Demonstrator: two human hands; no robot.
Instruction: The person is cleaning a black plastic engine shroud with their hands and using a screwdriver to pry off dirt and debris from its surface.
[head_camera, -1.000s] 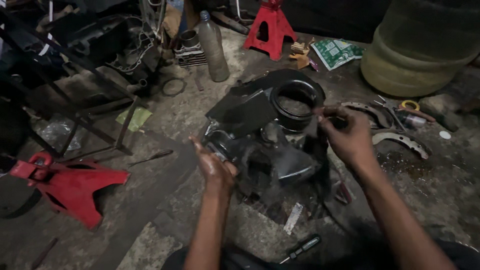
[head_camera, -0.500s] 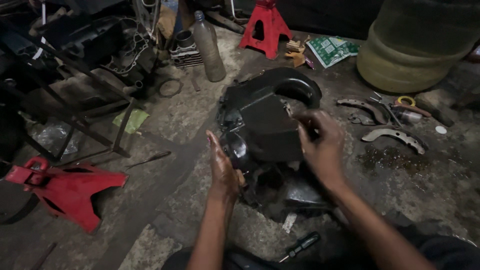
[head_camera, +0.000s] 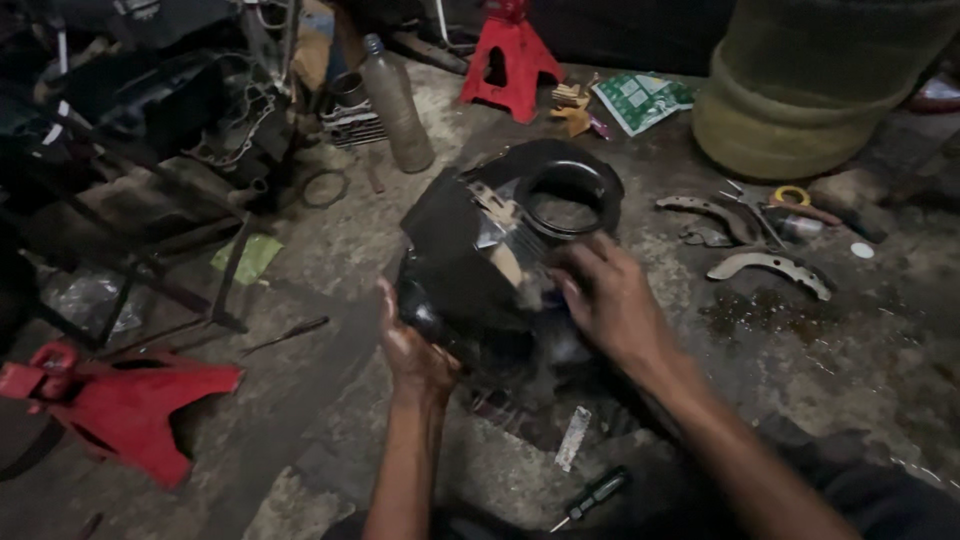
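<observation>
At centre frame, the left hand (head_camera: 415, 345) cups the black plastic engine shroud (head_camera: 480, 250) from below while the right hand (head_camera: 605, 295) pinches its top. Greasy fingers could slip, dropping it onto the concrete floor (head_camera: 800, 350) beside the curved brake shoes (head_camera: 768, 268).

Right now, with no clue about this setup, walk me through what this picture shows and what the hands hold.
No machine here: a person wears a camera on the head, looking down at their own two bare hands over a dirty concrete floor. The left hand grips the lower edge of a black engine cover with a round opening; the right hand rests on its top. Around it lie a red jack stand, a plastic bottle, curved brake shoes and a screwdriver.
</observation>
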